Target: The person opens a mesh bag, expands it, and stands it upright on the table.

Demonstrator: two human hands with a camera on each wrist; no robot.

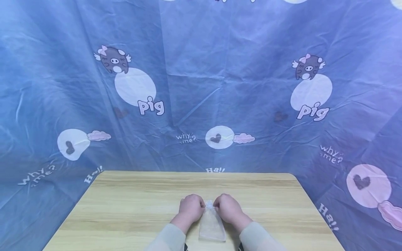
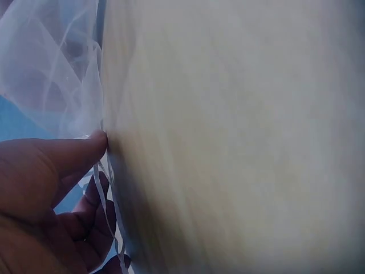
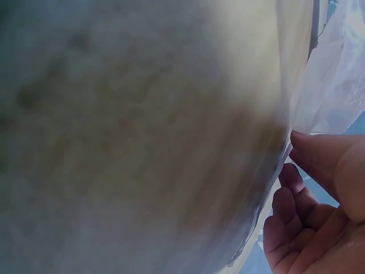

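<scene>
A small sheer white drawstring pouch [image 1: 212, 226] lies on the table, its neck gathered narrow and its wider bottom towards me. My left hand [image 1: 192, 208] pinches the drawstring at the left of the neck. From the other side my right hand [image 1: 229, 209] pinches at the right of the neck, level with the left one. In the left wrist view a thin white ribbon [image 2: 101, 191] runs down from the thumb tip past the curled fingers. Sheer fabric [image 3: 336, 85] shows above the thumb in the right wrist view.
The light wood-grain table [image 1: 125, 198] has rounded far corners. A blue printed cloth [image 1: 194, 101] hangs behind it and along both sides. Pale sleeves [image 1: 171, 237] cover both forearms.
</scene>
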